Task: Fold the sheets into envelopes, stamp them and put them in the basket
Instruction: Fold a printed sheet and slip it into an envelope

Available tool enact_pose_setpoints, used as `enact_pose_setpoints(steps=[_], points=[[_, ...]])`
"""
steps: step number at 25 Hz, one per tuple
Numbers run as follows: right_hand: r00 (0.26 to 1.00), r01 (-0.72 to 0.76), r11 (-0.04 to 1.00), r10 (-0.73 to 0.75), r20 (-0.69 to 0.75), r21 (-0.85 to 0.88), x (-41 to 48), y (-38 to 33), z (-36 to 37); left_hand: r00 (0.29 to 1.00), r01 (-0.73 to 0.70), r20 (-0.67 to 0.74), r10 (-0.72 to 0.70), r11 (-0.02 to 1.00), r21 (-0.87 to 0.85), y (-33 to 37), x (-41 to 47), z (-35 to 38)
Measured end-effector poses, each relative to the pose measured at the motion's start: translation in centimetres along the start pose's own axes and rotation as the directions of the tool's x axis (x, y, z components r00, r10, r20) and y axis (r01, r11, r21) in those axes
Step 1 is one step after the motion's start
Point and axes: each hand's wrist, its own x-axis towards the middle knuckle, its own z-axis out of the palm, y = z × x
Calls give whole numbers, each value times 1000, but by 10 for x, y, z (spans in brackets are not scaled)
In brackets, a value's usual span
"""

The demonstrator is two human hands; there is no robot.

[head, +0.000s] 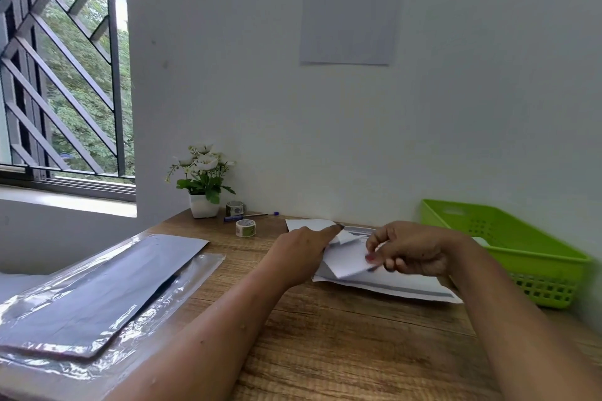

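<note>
Two hands: left hand (301,252), right hand (412,251), fingers pinching one folded sheet (345,257); one green basket (508,244).

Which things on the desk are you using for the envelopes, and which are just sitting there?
For the job:
- folded sheet, held by left hand and right hand
- paper stack underneath
- two sticker rolls, probably the stamps
- green basket

Just lying about:
- flower pot
- pen
- plastic-wrapped dark sheets
- notice on wall

A partly folded white sheet (347,259) lies on stacked sheets (404,286) beside the green basket (534,257).
</note>
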Motion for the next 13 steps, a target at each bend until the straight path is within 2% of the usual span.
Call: enact_pose_setpoints(steps=[2,4,5,6,7,10,11,13], points=[[951,107,993,-86,-298,55,17,5,10,1000,-8,-22,8,1000,0,3,-1,-3],[808,215,975,-211,-551,-58,32,9,25,1000,-11,-27,12,1000,13,6,-2,-4],[740,252,958,-281,-611,-135,36,10,30,1000,-6,-25,6,1000,14,5,-3,-5],[707,294,940,-334,-623,-171,38,9,34,1000,4,-24,-4,1000,3,4,-2,-4],[717,333,927,-367,-592,-171,37,7,34,1000,12,-28,-13,1000,-16,2,-2,-3],[853,374,911,-412,-320,-174,28,5,26,998,41,-34,-43,997,-70,-3,-2,-3],[869,374,900,-425,-255,-224,26,6,22,998,49,-32,-52,996,-80,-4,-1,-2],[845,389,865,-472,-252,-316,27,8,21,998,53,-34,-56,994,-98,-5,-1,-1]])
